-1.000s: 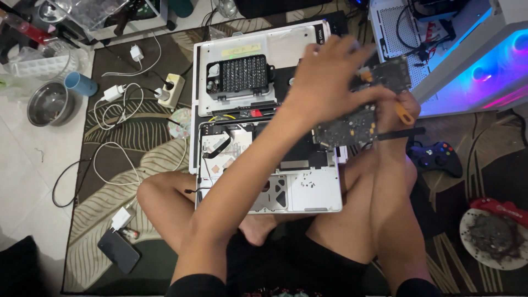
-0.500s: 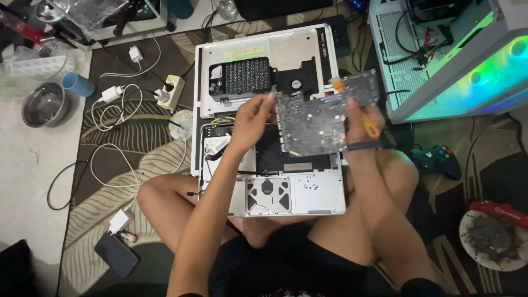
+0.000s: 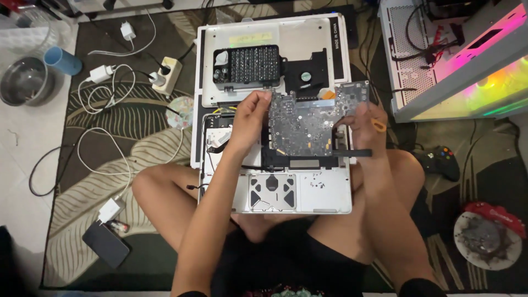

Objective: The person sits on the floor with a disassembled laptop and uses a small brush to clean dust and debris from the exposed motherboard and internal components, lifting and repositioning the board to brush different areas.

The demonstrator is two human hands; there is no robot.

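Since half a second ago, both hands have lifted the circuit board (image 3: 311, 124) a little higher and more squarely over the open laptop case (image 3: 300, 190), and the left hand has shifted from under its corner to its left edge.

From the head camera: the left hand (image 3: 250, 118) is half closed, fingers curled round the board's left edge near the top, thumb on the facing side. The right hand (image 3: 363, 124) grips the board's right end, fingers bent over it; a small orange tool (image 3: 378, 125) sits between those fingers. Both hands are grasping the board, neither is slack.

The board is held up off the case, its grey component face turned toward the camera. Its long axis runs left to right, roughly level, with the right end reaching a little higher. A black bar (image 3: 352, 152) sticks out to the right from below its lower edge.

Beneath it the laptop case lies on the person's crossed legs, trackpad underside (image 3: 273, 191) nearest the body. Beyond the board, a pale lid panel (image 3: 319, 38) lies flat and carries a black bit set (image 3: 250, 66) and a black fan (image 3: 305, 74). On the carpet (image 3: 110, 115) to the left lie white chargers and cables; a game controller (image 3: 440, 161) lies to the right.
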